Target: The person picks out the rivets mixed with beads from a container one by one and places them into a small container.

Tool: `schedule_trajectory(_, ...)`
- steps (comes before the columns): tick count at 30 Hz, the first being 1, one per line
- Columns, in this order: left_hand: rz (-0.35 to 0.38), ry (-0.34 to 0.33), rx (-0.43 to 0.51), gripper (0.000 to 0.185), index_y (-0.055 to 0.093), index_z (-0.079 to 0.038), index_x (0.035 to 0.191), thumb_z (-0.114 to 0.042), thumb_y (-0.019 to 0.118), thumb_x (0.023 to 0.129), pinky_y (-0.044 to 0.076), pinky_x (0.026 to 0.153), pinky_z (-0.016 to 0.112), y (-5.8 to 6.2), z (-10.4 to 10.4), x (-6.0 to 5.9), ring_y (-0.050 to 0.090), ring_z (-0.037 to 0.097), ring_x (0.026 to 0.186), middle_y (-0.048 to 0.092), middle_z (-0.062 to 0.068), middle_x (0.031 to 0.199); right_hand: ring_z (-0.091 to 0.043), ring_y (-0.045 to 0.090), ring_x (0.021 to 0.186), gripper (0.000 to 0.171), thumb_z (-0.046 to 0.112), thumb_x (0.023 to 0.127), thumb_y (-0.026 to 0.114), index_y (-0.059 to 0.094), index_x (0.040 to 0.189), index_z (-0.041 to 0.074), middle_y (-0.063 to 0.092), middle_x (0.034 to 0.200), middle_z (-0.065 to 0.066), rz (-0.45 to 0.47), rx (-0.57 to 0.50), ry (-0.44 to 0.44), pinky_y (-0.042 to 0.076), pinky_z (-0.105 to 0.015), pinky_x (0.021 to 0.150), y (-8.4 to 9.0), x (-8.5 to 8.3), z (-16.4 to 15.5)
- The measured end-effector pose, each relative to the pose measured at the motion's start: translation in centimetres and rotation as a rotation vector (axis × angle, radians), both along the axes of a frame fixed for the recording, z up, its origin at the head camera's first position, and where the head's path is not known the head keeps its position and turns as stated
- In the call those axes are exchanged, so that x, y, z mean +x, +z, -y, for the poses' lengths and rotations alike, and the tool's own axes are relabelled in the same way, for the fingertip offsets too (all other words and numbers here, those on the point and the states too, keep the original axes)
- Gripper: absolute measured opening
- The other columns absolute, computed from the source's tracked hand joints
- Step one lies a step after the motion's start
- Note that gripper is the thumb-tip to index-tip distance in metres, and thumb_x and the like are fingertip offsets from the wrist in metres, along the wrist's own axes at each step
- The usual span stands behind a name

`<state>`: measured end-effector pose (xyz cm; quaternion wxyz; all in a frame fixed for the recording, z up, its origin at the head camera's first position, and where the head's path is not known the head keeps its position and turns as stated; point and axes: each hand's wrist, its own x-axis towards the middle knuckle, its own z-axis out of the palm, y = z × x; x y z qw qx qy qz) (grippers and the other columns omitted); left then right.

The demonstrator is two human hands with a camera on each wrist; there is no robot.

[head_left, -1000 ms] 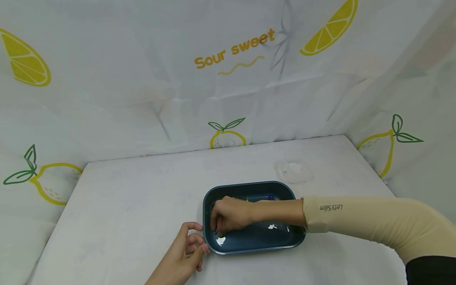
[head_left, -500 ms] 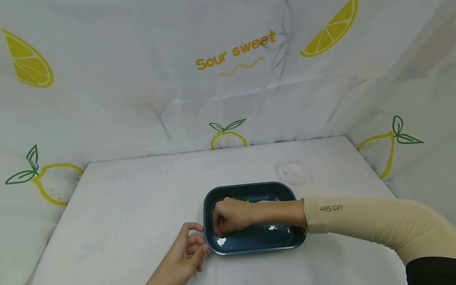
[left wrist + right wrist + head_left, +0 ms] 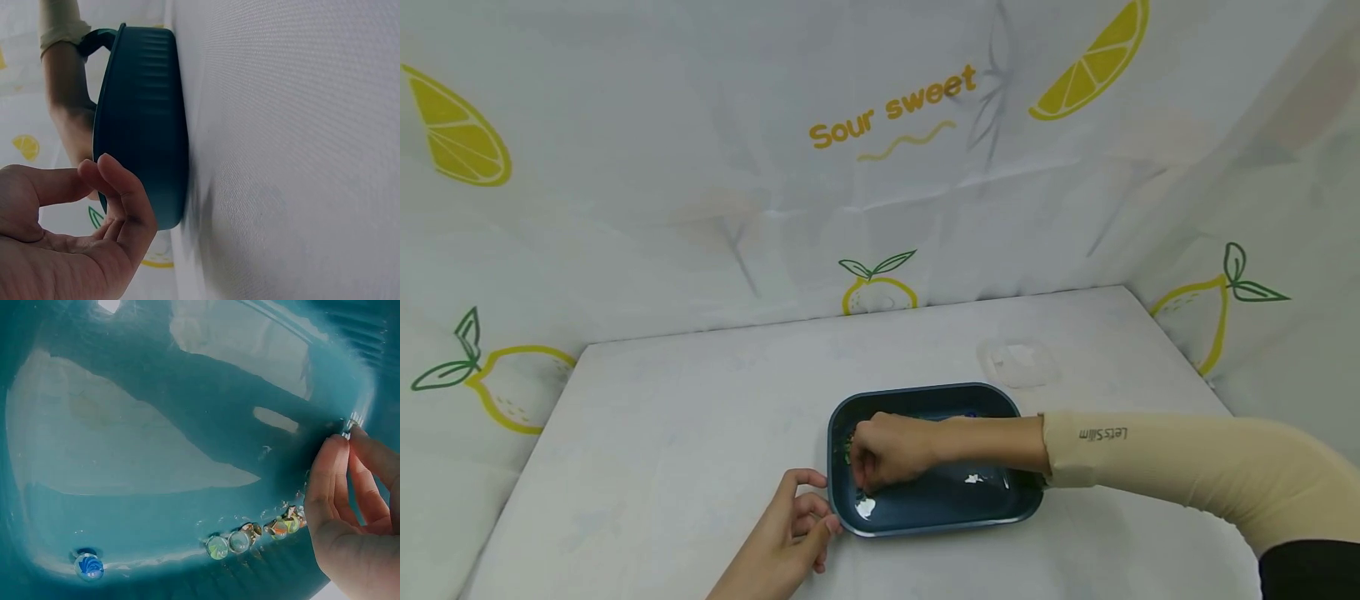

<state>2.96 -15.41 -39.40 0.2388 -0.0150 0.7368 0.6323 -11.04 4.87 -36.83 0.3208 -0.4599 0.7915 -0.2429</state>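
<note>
Your R hand [image 3: 883,454] is reaching into the dark-blue basin [image 3: 1000,517], w/ water in it, fingers drawn together at the tips near the basin's 9 o'clock wall; in the R wrist view the fingertips [image 3: 334,459] are meeting, but you can't tell whether anything's pinched between them. The marbles [image 3: 256,536] are lying just below that hand, toward 6 o'clock in the wrist view, in a short row along the wall's foot, row running roughly 3-to-9. R hand is far nearer to them than L.

L hand [image 3: 790,537] is sitting outside, at the basin's 8 o'clock corner, fingers loosely curled, holding nothing, just beside the wall.

Count: approx. 5 marbles in the row, tho the last ones by the hand are blurring together; 1 blue marble [image 3: 89,565] lying well apart; 1 basin; 1 clear lid [image 3: 1017,361] on the table [image 3: 662,433] at the basin's 1 o'clock.
</note>
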Motion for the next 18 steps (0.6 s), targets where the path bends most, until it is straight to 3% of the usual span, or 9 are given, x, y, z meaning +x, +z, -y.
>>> schedule_trajectory(13,0.001,-0.002,0.002,0.049,0.031,-0.003,0.145,-0.010,0.062,0.109,0.050,0.061,0.025,0.07,0.01,0.00,0.059,0.013,0.066,0.065,0.011,0.101,0.009,0.059,0.069,0.012,-0.001,0.092,0.082,0.079,0.102,0.004,0.076,0.083,0.002,0.042,-0.003,-0.010,0.053,-0.011,0.067,-0.41,0.08,0.04)
schedule_trajectory(18,-0.003,-0.006,0.005,0.048,0.031,-0.003,0.145,-0.009,0.062,0.109,0.050,0.061,0.025,0.05,0.02,-0.01,0.059,0.013,0.066,0.065,0.011,0.101,0.009,0.062,0.070,0.012,-0.002,0.090,0.083,0.080,0.100,0.006,0.078,0.082,0.001,0.065,-0.011,-0.006,0.054,-0.011,0.067,-0.52,0.15,0.15)
